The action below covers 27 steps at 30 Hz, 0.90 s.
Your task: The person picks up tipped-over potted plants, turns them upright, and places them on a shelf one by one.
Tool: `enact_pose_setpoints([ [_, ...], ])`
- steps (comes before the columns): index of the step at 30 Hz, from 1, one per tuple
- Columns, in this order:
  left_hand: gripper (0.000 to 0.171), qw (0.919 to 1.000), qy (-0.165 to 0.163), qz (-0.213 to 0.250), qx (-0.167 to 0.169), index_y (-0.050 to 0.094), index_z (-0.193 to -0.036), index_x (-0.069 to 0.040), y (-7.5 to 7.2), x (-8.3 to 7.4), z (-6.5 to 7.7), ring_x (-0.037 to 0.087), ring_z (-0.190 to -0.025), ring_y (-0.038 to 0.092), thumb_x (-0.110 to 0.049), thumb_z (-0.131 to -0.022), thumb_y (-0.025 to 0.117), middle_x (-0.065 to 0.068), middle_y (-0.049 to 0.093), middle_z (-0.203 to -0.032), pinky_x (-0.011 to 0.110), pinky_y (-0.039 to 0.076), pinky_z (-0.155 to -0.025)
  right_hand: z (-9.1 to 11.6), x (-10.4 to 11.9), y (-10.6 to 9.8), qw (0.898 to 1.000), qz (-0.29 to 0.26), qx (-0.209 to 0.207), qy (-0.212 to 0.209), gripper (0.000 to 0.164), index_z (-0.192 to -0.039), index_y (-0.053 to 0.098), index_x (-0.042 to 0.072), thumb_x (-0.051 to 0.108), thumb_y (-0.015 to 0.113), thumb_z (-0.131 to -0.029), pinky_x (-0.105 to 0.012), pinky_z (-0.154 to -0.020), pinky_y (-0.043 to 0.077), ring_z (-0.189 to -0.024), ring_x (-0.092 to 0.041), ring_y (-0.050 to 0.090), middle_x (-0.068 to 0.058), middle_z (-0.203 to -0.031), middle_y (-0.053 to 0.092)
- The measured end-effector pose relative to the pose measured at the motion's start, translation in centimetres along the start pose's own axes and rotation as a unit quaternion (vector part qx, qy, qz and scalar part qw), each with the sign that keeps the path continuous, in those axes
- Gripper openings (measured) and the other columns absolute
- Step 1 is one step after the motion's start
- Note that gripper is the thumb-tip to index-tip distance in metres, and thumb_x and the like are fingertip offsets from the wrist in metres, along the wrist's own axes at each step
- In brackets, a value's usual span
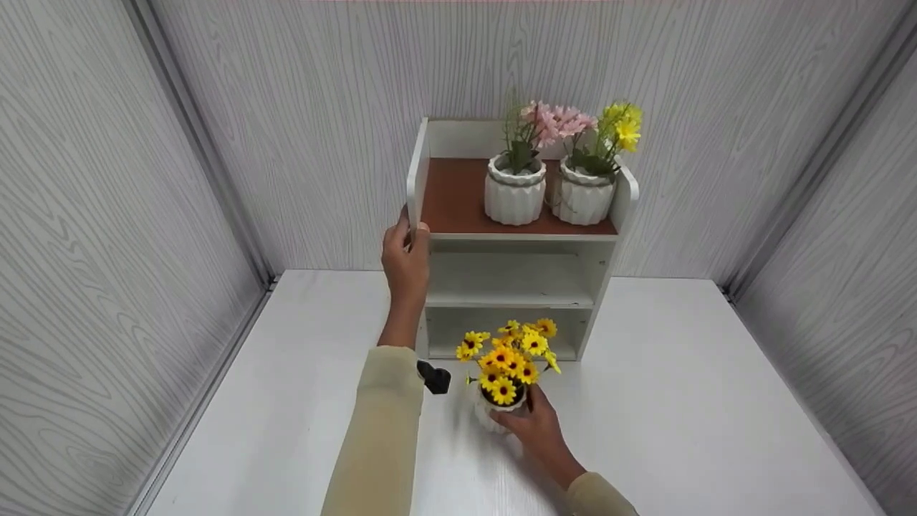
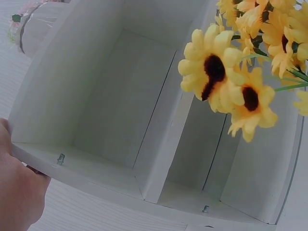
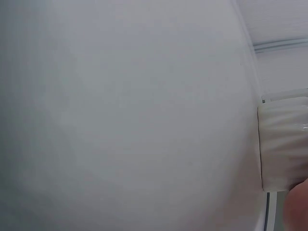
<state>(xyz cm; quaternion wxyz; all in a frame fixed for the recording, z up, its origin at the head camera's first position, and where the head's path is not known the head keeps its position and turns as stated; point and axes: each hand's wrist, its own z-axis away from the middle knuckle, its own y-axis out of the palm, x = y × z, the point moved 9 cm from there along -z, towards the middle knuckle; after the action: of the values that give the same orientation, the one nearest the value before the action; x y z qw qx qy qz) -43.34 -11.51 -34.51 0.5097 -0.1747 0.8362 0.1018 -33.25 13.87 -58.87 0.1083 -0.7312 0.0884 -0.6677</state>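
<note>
My left hand (image 1: 407, 258) grips the left side panel of a small white shelf unit (image 1: 511, 305), thumb toward the front. In the left wrist view that hand (image 2: 21, 187) is at the panel's edge, partly out of frame. Low in front of the unit, my right hand (image 1: 541, 433) holds a white ribbed flowerpot (image 1: 489, 417) by its side. Yellow flowers with dark centres (image 1: 503, 358) fill this pot and overlap the lowest compartment in the head view. The right wrist view shows the pot (image 3: 283, 147) at its right edge, beside a thumb or finger (image 3: 297, 207).
On the brown top shelf (image 1: 455, 190) stand two more white pots, one with pink flowers (image 1: 514, 192), the other with yellow flowers (image 1: 584, 193). The unit stands on a white table (image 1: 688, 387) against a wood-grain back wall (image 1: 322, 143). Side walls enclose both sides.
</note>
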Motion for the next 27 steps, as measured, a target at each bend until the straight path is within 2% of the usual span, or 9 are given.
enact_pose_setpoints([
  [8, 0.052, 1.0, 0.009, -0.001, -0.003, 0.044, -0.154, -0.02, 0.2, -0.2, 0.1, 0.02, -0.124, 0.057, -0.031, -0.104, 0.054, 0.008, 0.057, -0.129, 0.039, 0.051, -0.104, 0.2, 0.5, -0.5, 1.0, 0.012, 0.001, 0.0, 0.102, -0.154, 0.037, 0.008, 0.041, 0.09, -0.073, -0.054, -0.118, 0.032, -0.147, -0.036, 0.036, -0.015, -0.158, 0.04],
  [20, 0.053, 1.0, 0.002, 0.003, -0.002, 0.045, -0.154, -0.019, -0.1, 0.2, -0.1, 0.021, -0.126, 0.057, -0.033, -0.104, 0.054, 0.009, 0.056, -0.129, 0.039, 0.049, -0.107, 0.4, 1.0, -1.2, 0.999, 0.032, -0.002, 0.035, 0.11, -0.154, 0.037, 0.005, 0.045, 0.092, -0.068, -0.054, -0.116, 0.036, -0.144, -0.036, 0.041, -0.017, -0.156, 0.043],
  [24, 0.053, 1.0, -0.002, 0.008, 0.001, 0.044, -0.154, -0.02, 0.0, 0.1, 0.0, 0.021, -0.127, 0.057, -0.034, -0.104, 0.055, 0.008, 0.056, -0.13, 0.038, 0.049, -0.107, 0.7, 2.1, -1.7, 0.999, 0.038, -0.009, 0.033, 0.107, -0.153, 0.038, 0.007, 0.047, 0.091, -0.069, -0.054, -0.116, 0.036, -0.143, -0.035, 0.043, -0.015, -0.156, 0.044],
  [27, 0.053, 1.0, -0.002, 0.009, 0.002, 0.044, -0.154, -0.02, -0.1, 0.1, -0.1, 0.02, -0.126, 0.057, -0.033, -0.104, 0.054, 0.007, 0.056, -0.13, 0.038, 0.049, -0.106, 0.9, 3.8, -2.2, 0.999, 0.042, -0.019, 0.013, 0.101, -0.152, 0.04, 0.01, 0.045, 0.09, -0.072, -0.053, -0.115, 0.037, -0.142, -0.034, 0.044, -0.013, -0.155, 0.045],
])
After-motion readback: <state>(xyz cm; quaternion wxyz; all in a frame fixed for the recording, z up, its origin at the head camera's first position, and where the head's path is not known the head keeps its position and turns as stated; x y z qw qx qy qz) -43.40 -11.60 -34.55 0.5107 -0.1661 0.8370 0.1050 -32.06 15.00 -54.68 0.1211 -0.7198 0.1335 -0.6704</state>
